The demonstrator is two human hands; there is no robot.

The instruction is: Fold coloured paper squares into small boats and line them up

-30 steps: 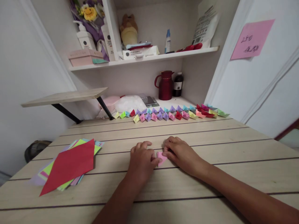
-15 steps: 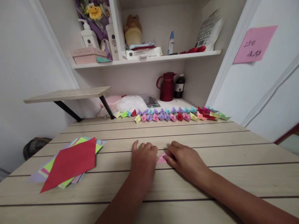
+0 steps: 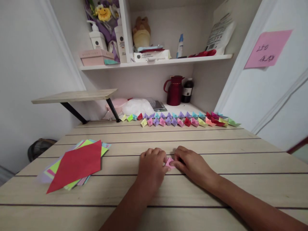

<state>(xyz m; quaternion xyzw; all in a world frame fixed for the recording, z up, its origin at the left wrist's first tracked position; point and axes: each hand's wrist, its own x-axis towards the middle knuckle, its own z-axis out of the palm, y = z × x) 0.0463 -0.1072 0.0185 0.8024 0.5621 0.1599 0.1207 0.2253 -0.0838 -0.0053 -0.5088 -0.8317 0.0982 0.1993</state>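
Observation:
A small folded pink paper piece lies on the wooden table, pinched between both hands. My left hand rests knuckles up on its left side, fingers curled onto the paper. On the paper's right side, my right hand presses with its fingertips closed on it. Most of the paper is hidden under the fingers.
A fanned stack of coloured paper sheets with a red one on top lies at the left. A row of several small folded paper shapes runs along the table's far edge. Behind stand a dark red jug, a bottle and a cluttered shelf.
Both hands have closed in on the pink paper and now cover more of it; the left hand's fingers have curled. The view has tilted down slightly.

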